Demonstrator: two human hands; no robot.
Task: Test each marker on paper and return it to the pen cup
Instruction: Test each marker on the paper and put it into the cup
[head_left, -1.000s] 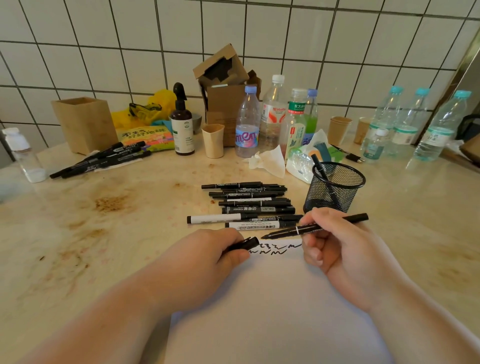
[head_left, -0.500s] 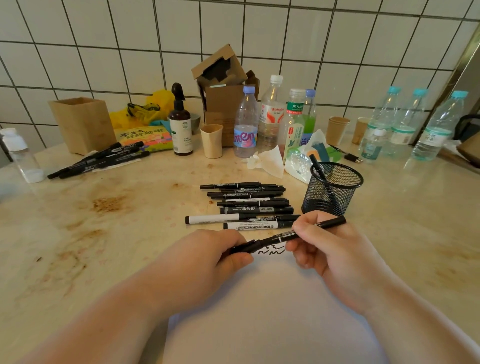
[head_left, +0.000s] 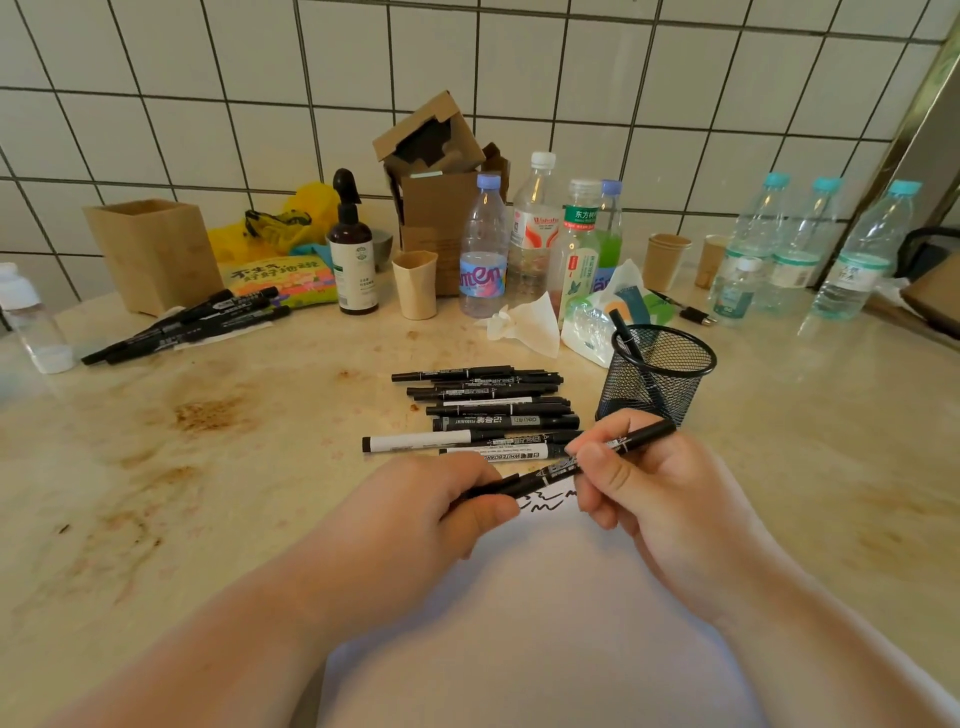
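Just below the centre of the frame, both hands hold one black marker over the white sheet of paper. The left hand has its fingers curled round the marker's lower left end, where the cap sits. The right hand pinches the barrel between thumb and fingers, so the marker slants up to the right, its far end reaching toward the foot of the black mesh pen cup. Under the marker, black squiggles mark the top edge of the paper.

The pen cup stands right of centre on the mottled beige surface, with one black marker leaning inside it. Just left of the cup, above the hands, a row of black markers lies side by side, with a white-barrelled whiteboard marker near the front.

In the left of the frame, a second bundle of black markers lies before a wooden box. Along the tiled wall stand a brown spray bottle, a cardboard box, paper cups and several plastic water bottles. A crumpled tissue lies behind the marker row.
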